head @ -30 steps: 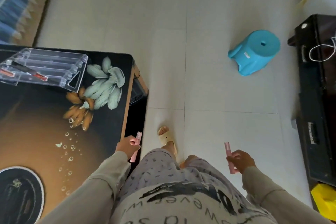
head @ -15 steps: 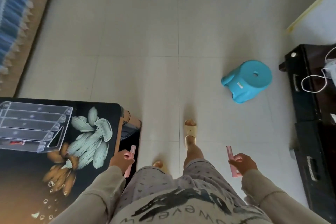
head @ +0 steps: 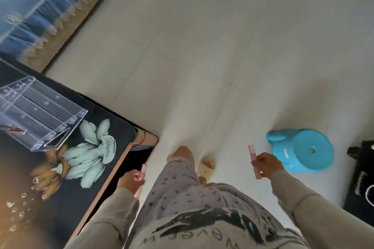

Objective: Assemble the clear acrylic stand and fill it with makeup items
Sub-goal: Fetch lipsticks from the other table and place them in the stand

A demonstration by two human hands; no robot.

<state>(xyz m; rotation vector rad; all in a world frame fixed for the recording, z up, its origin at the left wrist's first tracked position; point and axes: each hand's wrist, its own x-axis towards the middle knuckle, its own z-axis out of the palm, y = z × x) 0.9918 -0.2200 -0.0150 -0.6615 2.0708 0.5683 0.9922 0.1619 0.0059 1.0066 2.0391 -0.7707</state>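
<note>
Acrylic stand [head: 38,115] assembled on worktop [head: 66,188], approx. empty; left hand [head: 131,181] and right hand [head: 267,162] each gripped a pink tube, prob. lip gloss.

The clear acrylic stand [head: 38,115] is cut off by the left edge, so its full width and left compartments are not shown. A small red item [head: 17,131] in its front tier is partly out of frame and too small to identify. The left hand [head: 131,181] is motion-blurred; the middle of its pink tube [head: 142,170] is hidden inside the fist. The right hand [head: 266,164] likewise covers the middle of its pink tube [head: 253,156]; any label is unreadable. The table [head: 50,198] runs past the left and bottom edges. The black cabinet [head: 359,178] is cropped at right. Shirt lettering [head: 194,242] is cut off at the bottom.
</note>
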